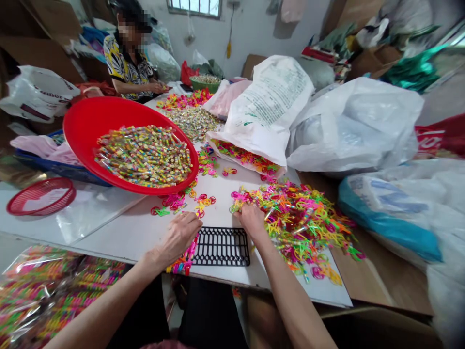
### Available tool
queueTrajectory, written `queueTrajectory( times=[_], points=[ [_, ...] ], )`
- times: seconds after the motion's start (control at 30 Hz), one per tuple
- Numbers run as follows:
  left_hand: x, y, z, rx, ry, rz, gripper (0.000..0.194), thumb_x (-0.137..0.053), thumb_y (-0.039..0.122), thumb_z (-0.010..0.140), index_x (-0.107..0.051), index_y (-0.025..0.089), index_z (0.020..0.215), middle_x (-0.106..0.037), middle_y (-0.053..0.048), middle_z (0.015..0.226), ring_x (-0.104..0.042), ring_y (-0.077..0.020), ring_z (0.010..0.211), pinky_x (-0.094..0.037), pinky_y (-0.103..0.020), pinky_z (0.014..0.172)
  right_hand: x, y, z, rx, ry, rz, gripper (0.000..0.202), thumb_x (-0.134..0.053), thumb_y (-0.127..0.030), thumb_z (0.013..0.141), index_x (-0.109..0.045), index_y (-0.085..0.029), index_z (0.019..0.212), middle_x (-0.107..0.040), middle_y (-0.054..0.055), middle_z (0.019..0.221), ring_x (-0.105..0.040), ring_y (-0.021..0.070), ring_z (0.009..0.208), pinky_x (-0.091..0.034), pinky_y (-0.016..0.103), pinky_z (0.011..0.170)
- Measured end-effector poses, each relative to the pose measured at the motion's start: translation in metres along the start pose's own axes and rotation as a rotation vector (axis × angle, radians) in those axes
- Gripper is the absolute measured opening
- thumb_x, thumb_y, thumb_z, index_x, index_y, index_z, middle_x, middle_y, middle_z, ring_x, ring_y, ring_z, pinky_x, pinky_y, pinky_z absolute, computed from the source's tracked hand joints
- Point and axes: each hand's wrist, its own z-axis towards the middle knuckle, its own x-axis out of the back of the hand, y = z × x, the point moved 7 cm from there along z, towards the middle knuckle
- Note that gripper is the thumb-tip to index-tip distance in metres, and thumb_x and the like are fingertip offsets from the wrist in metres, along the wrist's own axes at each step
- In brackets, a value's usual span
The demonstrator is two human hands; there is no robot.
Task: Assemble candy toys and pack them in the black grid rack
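Note:
A black plastic rack (221,246) with rows of slots lies near the table's front edge. Over its left end is my left hand (178,237), fingers curled together; what they grip is hidden. Pink and other bright plastic pieces (181,264) sit beneath that hand, beside the rack. Beyond the rack's right corner, my right hand (251,220) has its fingers closed at the edge of a pile of colourful plastic pieces (301,223). Pink and green pieces surround its fingertips, but I cannot make out which one it holds.
A red basin (82,128) holds many small wrapped tubes. Behind the pile, a white sack (269,97) spills more pieces. A red basket (18,206) stands at the left, and filled clear bags (39,300) lie lower left. Another person (132,63) sits across the table.

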Motion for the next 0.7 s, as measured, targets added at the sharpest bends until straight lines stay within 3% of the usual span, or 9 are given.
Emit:
queueTrajectory(
  times=[0.13, 0.23, 0.37, 0.47, 0.6, 0.7],
  points=[
    [-0.004, -0.008, 0.002, -0.004, 0.010, -0.053, 0.017, -0.043, 0.014, 0.088, -0.060, 0.015, 0.087, -0.058, -0.005, 0.083, -0.055, -0.0162, 0.082, -0.047, -0.030, 0.077, 0.012, 0.005, 0.016, -0.016, 0.016, 0.125, 0.007, -0.061, -0.022, 0.071, -0.059, -0.017, 0.066, -0.064, 0.009, 0.068, -0.061, 0.0224, 0.071, -0.044, 0.032, 0.066],
    [-0.001, -0.013, 0.005, 0.009, 0.002, -0.094, 0.017, -0.043, 0.015, 0.088, -0.060, 0.014, 0.091, -0.060, -0.006, 0.085, -0.056, -0.0161, 0.082, -0.047, -0.031, 0.077, 0.016, 0.000, 0.006, 0.003, 0.040, 0.251, 0.011, -0.055, -0.025, 0.075, -0.059, -0.017, 0.082, -0.064, 0.004, 0.072, -0.060, 0.0168, 0.066, -0.045, 0.027, 0.063],
    [0.001, -0.018, 0.005, 0.028, 0.011, -0.185, 0.019, -0.044, 0.012, 0.086, -0.060, 0.014, 0.097, -0.061, -0.007, 0.087, -0.057, -0.0163, 0.085, -0.047, -0.030, 0.078, -0.014, -0.038, -0.037, 0.128, -0.079, 0.566, 0.016, -0.051, -0.026, 0.077, -0.060, -0.018, 0.087, -0.062, -0.001, 0.067, -0.056, 0.0118, 0.056, -0.043, 0.021, 0.053],
    [-0.001, -0.022, 0.002, 0.051, 0.035, -0.253, 0.019, -0.045, 0.009, 0.085, -0.061, 0.013, 0.095, -0.062, -0.006, 0.085, -0.059, -0.0158, 0.083, -0.047, -0.028, 0.077, -0.041, -0.066, -0.065, 0.136, -0.121, 0.887, 0.021, -0.051, -0.029, 0.077, -0.060, -0.018, 0.093, -0.064, 0.000, 0.073, -0.058, 0.0131, 0.062, -0.045, 0.022, 0.056],
    [0.000, -0.028, 0.000, 0.087, 0.099, -0.295, 0.020, -0.046, 0.009, 0.083, -0.062, 0.015, 0.094, -0.064, -0.005, 0.083, -0.061, -0.0149, 0.081, -0.048, -0.027, 0.075, -0.069, -0.087, -0.072, 0.043, -0.154, 1.085, 0.020, -0.050, -0.029, 0.076, -0.058, -0.017, 0.090, -0.064, 0.003, 0.074, -0.059, 0.0157, 0.064, -0.046, 0.024, 0.056],
    [0.002, -0.027, 0.001, 0.085, 0.120, -0.303, 0.021, -0.047, 0.010, 0.084, -0.062, 0.016, 0.097, -0.065, -0.005, 0.084, -0.061, -0.0146, 0.081, -0.048, -0.027, 0.074, -0.076, -0.093, -0.064, 0.035, -0.123, 1.121, 0.021, -0.048, -0.027, 0.077, -0.056, -0.017, 0.094, -0.064, 0.003, 0.077, -0.059, 0.0162, 0.067, -0.047, 0.026, 0.059]
  ],
)
